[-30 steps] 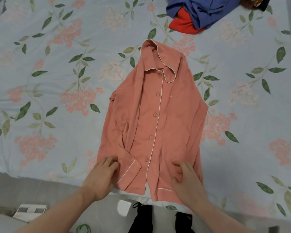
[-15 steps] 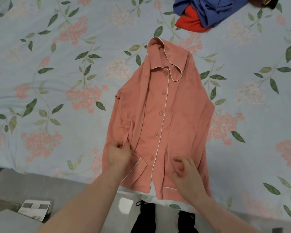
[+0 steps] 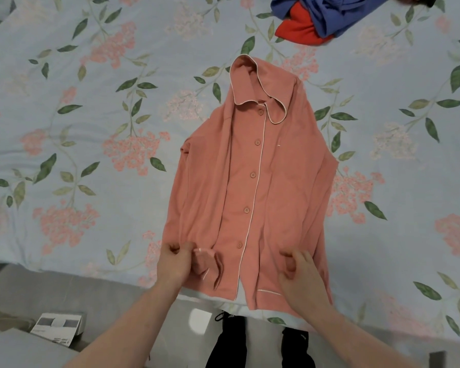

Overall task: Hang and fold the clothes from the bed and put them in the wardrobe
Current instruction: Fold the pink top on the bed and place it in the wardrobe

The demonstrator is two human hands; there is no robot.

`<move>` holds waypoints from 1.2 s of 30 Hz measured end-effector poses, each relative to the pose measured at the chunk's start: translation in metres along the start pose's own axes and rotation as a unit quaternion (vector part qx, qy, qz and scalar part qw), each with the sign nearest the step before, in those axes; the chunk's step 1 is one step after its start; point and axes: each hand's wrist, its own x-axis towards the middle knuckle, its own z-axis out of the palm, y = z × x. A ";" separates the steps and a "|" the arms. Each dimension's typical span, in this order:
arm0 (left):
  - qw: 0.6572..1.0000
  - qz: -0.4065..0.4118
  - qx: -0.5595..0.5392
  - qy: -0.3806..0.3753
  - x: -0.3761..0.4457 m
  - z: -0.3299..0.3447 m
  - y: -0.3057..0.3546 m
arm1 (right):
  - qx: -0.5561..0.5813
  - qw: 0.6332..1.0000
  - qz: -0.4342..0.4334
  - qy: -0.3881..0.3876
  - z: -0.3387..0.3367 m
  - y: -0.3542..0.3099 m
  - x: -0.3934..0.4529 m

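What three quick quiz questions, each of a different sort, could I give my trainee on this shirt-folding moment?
1. True or false: the pink shirt lies buttoned, collar pointing away from the person.
2. Which hand pinches the bunched cuff? A) left hand B) right hand
3. Fill in: the blue and red clothes lie at the far ____ of the floral bedsheet.

Key: 1 true; 2 A, its fingers gather the sleeve end while the right hand grips the hem; 3 right.
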 end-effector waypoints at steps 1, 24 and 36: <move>1.000 -0.003 0.003 -0.030 -0.005 0.002 0.003 | -0.014 1.000 -0.001 -0.005 0.001 0.002 0.000; 0.952 0.222 0.205 -0.047 -0.003 0.014 -0.015 | -0.118 0.993 0.004 -0.005 0.012 0.014 -0.022; 0.959 0.211 0.178 -0.067 -0.008 0.011 -0.029 | -0.126 0.992 0.018 -0.017 -0.001 0.026 -0.021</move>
